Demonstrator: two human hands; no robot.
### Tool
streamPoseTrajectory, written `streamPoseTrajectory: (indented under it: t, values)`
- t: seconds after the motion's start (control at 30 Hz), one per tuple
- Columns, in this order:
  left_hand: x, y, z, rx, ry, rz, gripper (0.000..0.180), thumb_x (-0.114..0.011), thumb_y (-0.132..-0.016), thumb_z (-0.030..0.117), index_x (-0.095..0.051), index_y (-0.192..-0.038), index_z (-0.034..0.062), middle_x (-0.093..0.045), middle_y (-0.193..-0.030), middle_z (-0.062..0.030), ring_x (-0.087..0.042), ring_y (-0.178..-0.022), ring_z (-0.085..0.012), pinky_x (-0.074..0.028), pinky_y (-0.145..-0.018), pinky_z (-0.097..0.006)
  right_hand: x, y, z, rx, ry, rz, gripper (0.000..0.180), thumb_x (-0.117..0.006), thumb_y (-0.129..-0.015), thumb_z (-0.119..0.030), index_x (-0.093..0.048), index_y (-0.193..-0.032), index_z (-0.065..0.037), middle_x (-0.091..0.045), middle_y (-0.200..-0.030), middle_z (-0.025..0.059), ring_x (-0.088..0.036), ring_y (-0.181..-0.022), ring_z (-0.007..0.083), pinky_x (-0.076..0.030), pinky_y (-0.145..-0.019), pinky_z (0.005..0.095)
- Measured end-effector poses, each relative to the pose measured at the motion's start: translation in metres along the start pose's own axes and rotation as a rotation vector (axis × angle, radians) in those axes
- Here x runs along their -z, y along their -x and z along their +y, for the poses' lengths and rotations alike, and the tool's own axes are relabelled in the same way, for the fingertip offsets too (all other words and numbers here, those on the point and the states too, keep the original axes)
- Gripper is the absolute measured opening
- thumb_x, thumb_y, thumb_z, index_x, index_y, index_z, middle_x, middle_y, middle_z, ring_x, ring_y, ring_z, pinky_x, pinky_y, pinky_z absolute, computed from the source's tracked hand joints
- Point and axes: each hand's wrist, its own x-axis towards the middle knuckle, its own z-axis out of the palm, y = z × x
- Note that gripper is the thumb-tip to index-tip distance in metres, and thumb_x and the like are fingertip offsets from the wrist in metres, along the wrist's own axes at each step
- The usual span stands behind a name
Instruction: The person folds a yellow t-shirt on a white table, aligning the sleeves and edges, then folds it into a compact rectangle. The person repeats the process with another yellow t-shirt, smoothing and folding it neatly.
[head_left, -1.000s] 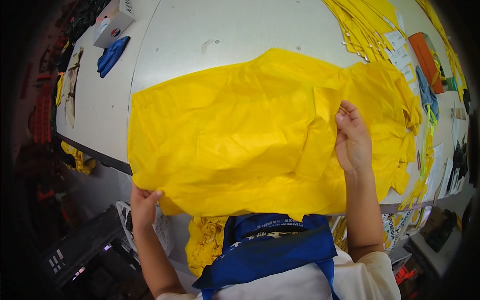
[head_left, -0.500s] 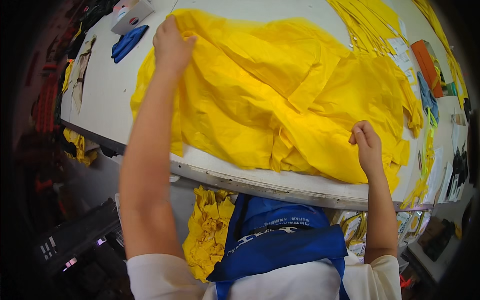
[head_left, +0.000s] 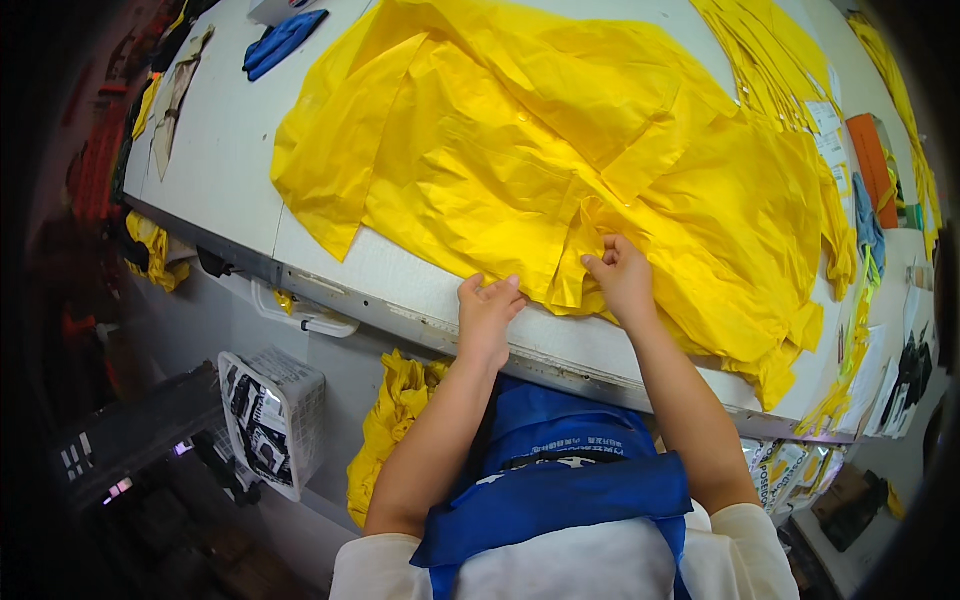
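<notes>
A large yellow raincoat-like garment (head_left: 460, 170) of thin, creased fabric lies spread on the white worktable, with a sewn flap and small snaps showing. At its near edge is my left hand (head_left: 486, 318), its fingers loosely bent and apart, fingertips touching the hem. My right hand (head_left: 624, 282) is just to the right, beside an upright fold near the hem. Its fingers are curled with the thumb toward the index finger, closed on the fabric.
The worktable's metal-trimmed edge (head_left: 345, 290) runs in front of me. Yellow straps (head_left: 755, 60), papers (head_left: 828, 135) and an orange box (head_left: 872, 165) are on the right; a blue cloth (head_left: 285, 45) is at far left. Below are a white basket (head_left: 305, 410) and crumpled yellow fabric (head_left: 375, 430).
My left hand has come down from the garment's far left part to its near edge. My right hand has moved left and slightly farther away. The garment's left part now lies flatter.
</notes>
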Motion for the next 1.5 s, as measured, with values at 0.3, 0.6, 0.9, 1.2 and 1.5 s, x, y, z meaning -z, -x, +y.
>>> streamPoseTrajectory:
  t: [0.3, 0.6, 0.9, 1.2, 1.5]
  values:
    - [0.029, 0.037, 0.020, -0.221, 0.121, -0.166, 0.055, -0.055, -0.083, -0.008, -0.027, -0.129, 0.0052, -0.052, -0.100, -0.0080, -0.053, -0.089, -0.0143, -0.047, -0.080, -0.028, 0.047, 0.054, -0.036, -0.232, -1.046, -0.289, 0.012, -0.055, -0.087, -0.006, -0.056, -0.099, -0.007, -0.059, -0.084, -0.0014, -0.048, -0.062, 0.0054, -0.040, -0.056, 0.0191]
    - [0.052, 0.038, 0.014, -0.036, 0.029, -0.154, 0.058, -0.059, -0.083, -0.003, -0.026, -0.130, 0.0044, -0.051, -0.104, -0.0103, -0.053, -0.093, -0.0183, -0.047, -0.082, -0.029, 0.010, 0.089, -0.063, 0.693, 0.430, -0.254, 0.043, -0.057, -0.080, -0.005, -0.048, -0.121, 0.002, -0.059, -0.098, 0.0151, -0.059, -0.082, 0.0295, -0.049, -0.071, 0.0380]
    - [-0.035, 0.042, 0.057, -1.071, -1.063, -0.148, 0.073, -0.071, -0.073, 0.012, -0.034, -0.136, 0.0060, -0.029, -0.139, -0.0185, -0.033, -0.126, -0.0363, -0.034, -0.100, -0.043, 0.033, 0.068, -0.048, 0.686, 0.332, -0.984, 0.039, -0.060, -0.083, -0.017, -0.056, -0.119, -0.002, -0.060, -0.113, 0.0187, -0.060, -0.101, 0.0339, -0.047, -0.087, 0.0407]
    - [-0.170, 0.000, 0.065, -1.175, -1.213, -0.340, 0.081, -0.072, -0.072, 0.018, -0.029, -0.139, 0.0040, -0.031, -0.139, -0.0200, -0.031, -0.128, -0.0388, -0.029, -0.105, -0.047, 0.098, -0.074, -0.065, 0.273, -0.392, 0.005, 0.043, -0.062, -0.086, -0.015, -0.050, -0.124, 0.000, -0.060, -0.111, 0.0098, -0.054, -0.102, 0.0165, -0.043, -0.089, 0.0288]
    - [-0.191, -0.052, 0.073, -0.993, -0.964, -0.281, 0.012, -0.059, -0.087, 0.012, -0.060, -0.091, 0.0007, -0.061, -0.076, -0.0081, -0.059, -0.074, -0.0217, -0.046, -0.068, -0.031, 0.153, -0.111, -0.069, 0.687, 0.187, 0.299, 0.036, -0.061, -0.082, -0.013, -0.059, -0.117, -0.006, -0.056, -0.122, 0.0147, -0.046, -0.122, 0.0324, -0.033, -0.104, 0.0406]
